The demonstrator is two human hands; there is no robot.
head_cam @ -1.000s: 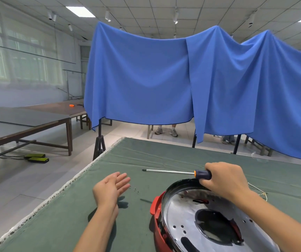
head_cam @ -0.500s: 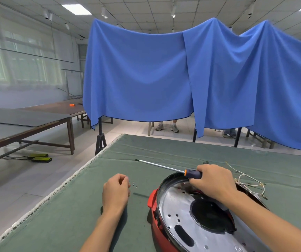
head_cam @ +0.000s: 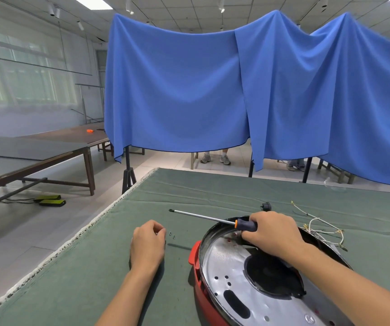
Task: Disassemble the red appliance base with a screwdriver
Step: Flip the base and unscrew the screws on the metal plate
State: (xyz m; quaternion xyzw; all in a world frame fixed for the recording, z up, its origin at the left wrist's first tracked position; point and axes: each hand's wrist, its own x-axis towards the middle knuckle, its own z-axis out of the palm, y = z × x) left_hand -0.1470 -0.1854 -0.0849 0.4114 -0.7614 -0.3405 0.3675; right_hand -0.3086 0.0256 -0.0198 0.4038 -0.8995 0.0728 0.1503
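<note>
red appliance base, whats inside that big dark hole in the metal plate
Through the opening in the silver plate of the red appliance base only blackness shows. The right hand covers its far edge.

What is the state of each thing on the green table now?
screwdriver: held by the right hand, tip off the table.
left hand: fingers curled, beside the two loose screws.
red appliance base: metal plate exposed.
wires: lying loose on the table.
</note>
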